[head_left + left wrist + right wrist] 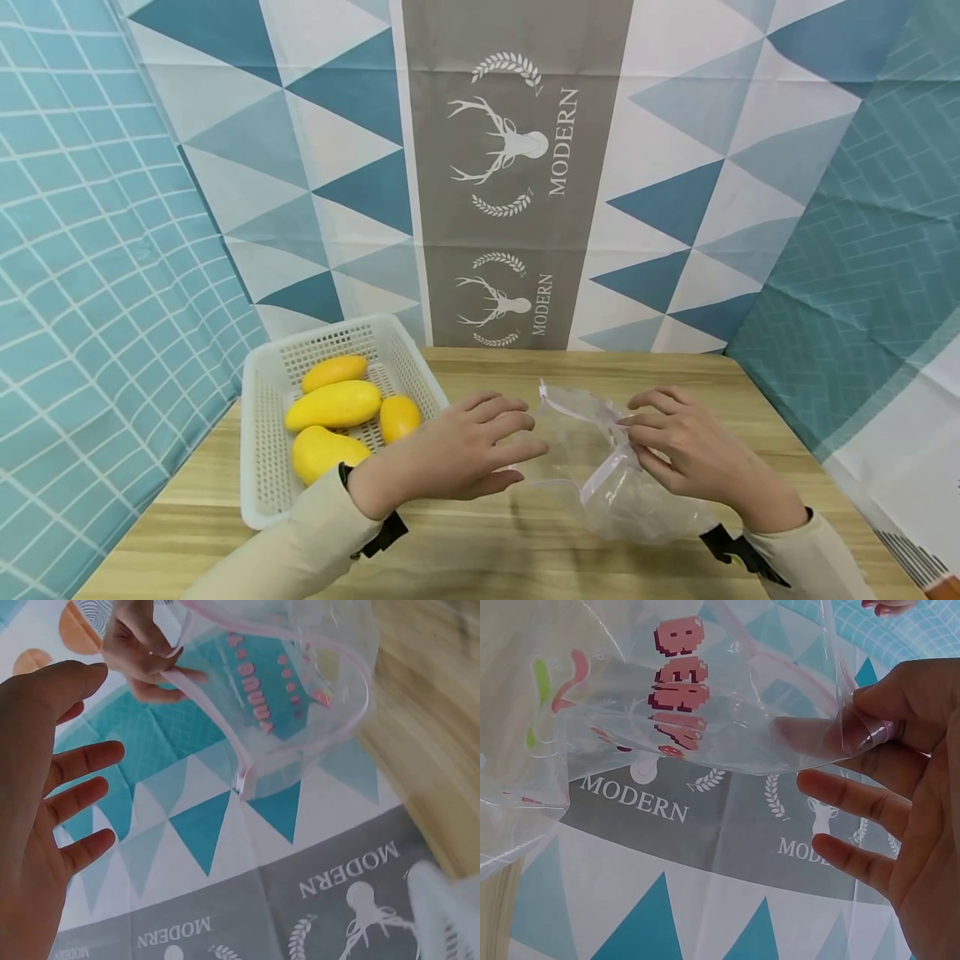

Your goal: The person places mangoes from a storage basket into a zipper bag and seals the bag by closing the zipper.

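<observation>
Right fingers: the thumb and forefinger (859, 724) pinch the rim of the clear zip bag (600, 467) near its pink-white zipper strip (603, 475); the other fingers hang loose and slightly apart below the pinch.
Left fingers: spread and straight (82, 799), holding nothing; in the head view their tips sit just beside the bag's left edge, and whether they touch it I cannot tell.
Right hand (693, 454): palm down and turned inward over the bag's upper right side, wrist low over the table.
Left hand (457, 454): flat, palm down, hovering between the bag and the white basket (262, 467).
Bag, where it is: on the wooden table (480, 550) in front of the person, between the two hands, its mouth partly lifted off the wood by the pinch.
Bag, how it will handle: it looks very light, thin and floppy; the film creases and sags wherever it is not held, and likely slips between dry fingers. It seems tough enough, not fragile.
Best hold, as I judge it: the stiffer zipper strip at the mouth, one hand on each lip, since the plain film gives no firm edge.
Nearby: four yellow mangoes (333, 406) lie in the basket, left of the left hand.
</observation>
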The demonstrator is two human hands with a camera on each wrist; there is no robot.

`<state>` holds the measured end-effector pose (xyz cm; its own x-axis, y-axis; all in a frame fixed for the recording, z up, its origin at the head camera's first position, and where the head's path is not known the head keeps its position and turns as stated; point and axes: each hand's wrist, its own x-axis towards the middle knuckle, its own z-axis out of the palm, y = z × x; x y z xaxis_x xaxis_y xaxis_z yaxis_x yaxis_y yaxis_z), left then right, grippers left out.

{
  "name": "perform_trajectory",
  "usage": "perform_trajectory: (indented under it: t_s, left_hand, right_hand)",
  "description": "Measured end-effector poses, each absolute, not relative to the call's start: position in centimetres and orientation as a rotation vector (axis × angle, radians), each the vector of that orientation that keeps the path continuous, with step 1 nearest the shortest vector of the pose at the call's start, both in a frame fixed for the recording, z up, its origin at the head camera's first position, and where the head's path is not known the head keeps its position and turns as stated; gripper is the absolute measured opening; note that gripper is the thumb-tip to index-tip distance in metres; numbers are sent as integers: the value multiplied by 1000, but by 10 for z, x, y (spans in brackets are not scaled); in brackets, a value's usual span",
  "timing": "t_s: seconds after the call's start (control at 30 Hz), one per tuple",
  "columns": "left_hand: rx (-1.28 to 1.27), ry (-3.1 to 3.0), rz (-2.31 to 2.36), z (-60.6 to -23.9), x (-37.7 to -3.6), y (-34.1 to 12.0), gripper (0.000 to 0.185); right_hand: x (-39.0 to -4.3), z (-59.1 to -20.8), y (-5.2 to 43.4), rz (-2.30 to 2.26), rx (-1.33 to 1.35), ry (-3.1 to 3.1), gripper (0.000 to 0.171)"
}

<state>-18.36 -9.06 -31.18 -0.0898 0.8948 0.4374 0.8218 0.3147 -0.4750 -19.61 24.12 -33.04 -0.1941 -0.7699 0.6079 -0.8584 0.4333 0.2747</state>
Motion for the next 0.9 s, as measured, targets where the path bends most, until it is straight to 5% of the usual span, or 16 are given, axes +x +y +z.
perform_trajectory:
  t_s: [0.9]
  left_hand:
    - [-1443,-2035,363,-302,-225,-152,50]
  right_hand:
    - [-196,-331,240,168,1364,-2014,48]
